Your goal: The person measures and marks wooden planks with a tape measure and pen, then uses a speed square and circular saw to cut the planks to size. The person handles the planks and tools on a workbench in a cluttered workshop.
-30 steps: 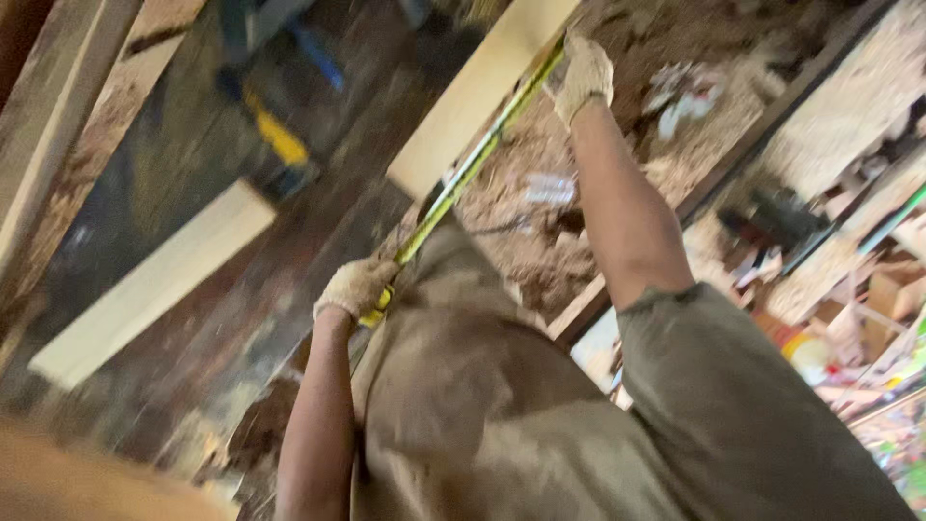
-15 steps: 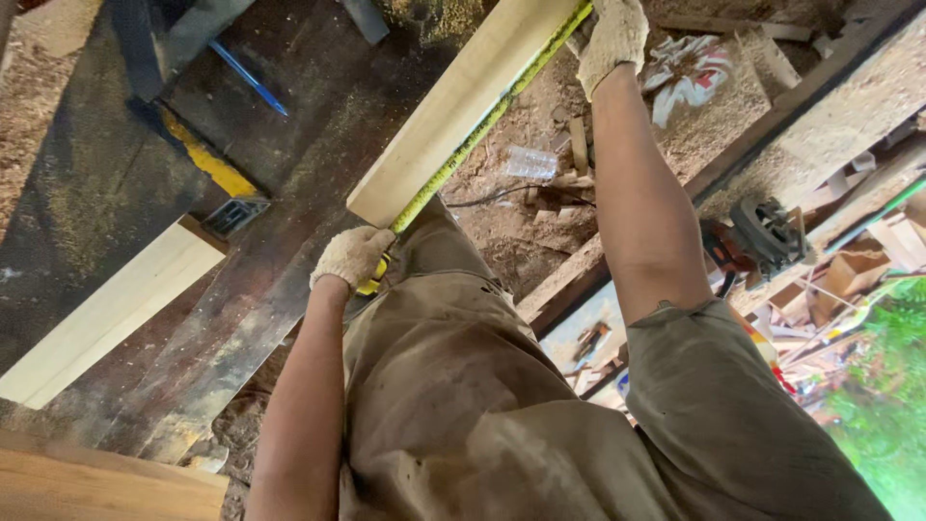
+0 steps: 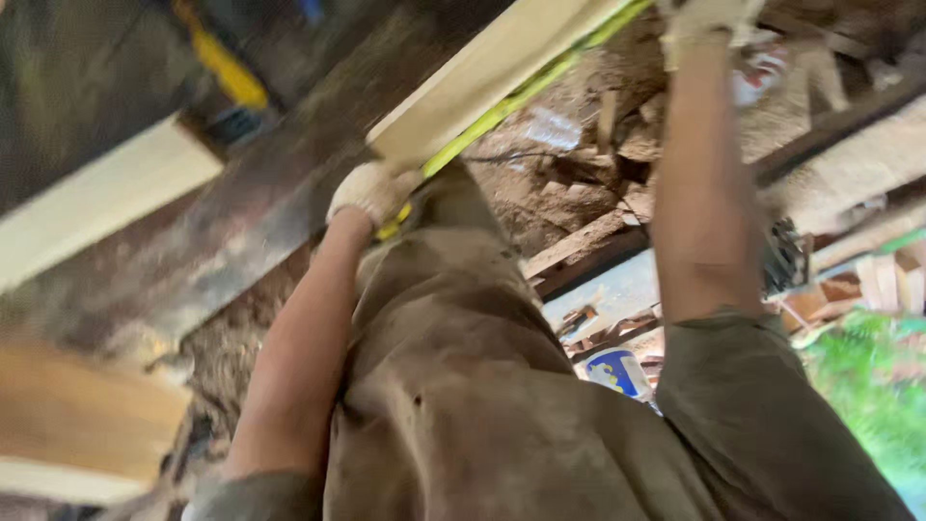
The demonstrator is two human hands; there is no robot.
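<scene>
- I take the pale wooden plank [image 3: 482, 82] as my landmark: it runs slantwise from its near cut end up to the top edge of the view, lying above a floor of dirt and wood scraps [image 3: 579, 193].
- My left hand [image 3: 371, 193], in a whitish work glove, sits right at the plank's near end, its fingers clenched around what looks like the case of the yellow-green tape measure [image 3: 521, 96].
- My right hand [image 3: 709, 17], gloved too, is far up the plank at the top of the view; it is mostly cut off, so I cannot tell whether those fingers pinch the tape or simply press on it.
- The tape is already drawn out and lies along the plank's right edge, between the two hands. By my judgement the stretching is done; reading or marking a length is left, and I see no pencil or mark.
- The plank looks fresh-sawn, clean and light, square at its near end, unmarked as far as the blur allows.
- Left of the plank lies a second pale board [image 3: 96, 212] on dark planking; a blue and white tub [image 3: 617, 371] sits below the plank, near my knee.
</scene>
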